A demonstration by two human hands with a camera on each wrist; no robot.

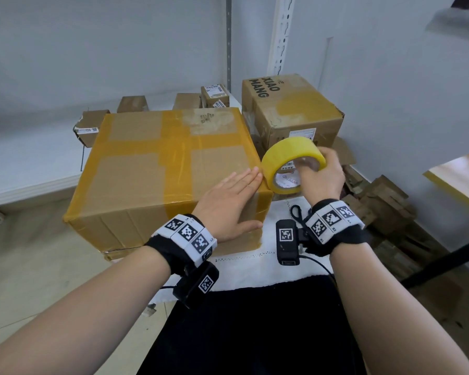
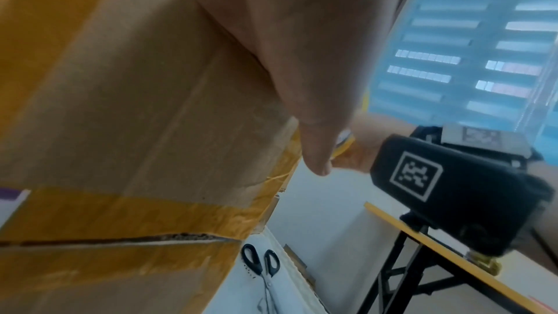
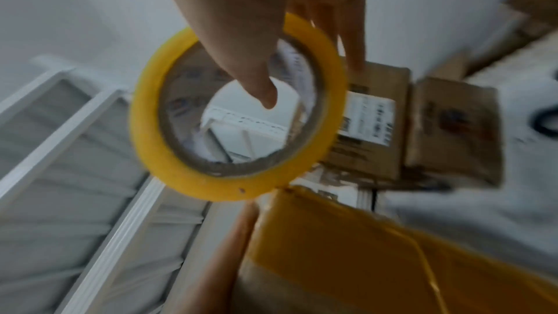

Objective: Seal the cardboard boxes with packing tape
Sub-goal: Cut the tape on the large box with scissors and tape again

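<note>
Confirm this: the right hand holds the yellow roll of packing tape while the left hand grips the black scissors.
Wrong on the left hand: the head view shows it pressing flat on the large taped cardboard box. The black scissors lie untouched below. The right hand does hold the yellow roll of packing tape.

Bare forearms, black wristbands with white coded tags, black wrist cameras.

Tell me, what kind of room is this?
Probably a small packing or storage room: taped cardboard boxes stand about, some bearing shipping labels, and the right hand holds a tape roll.
</note>
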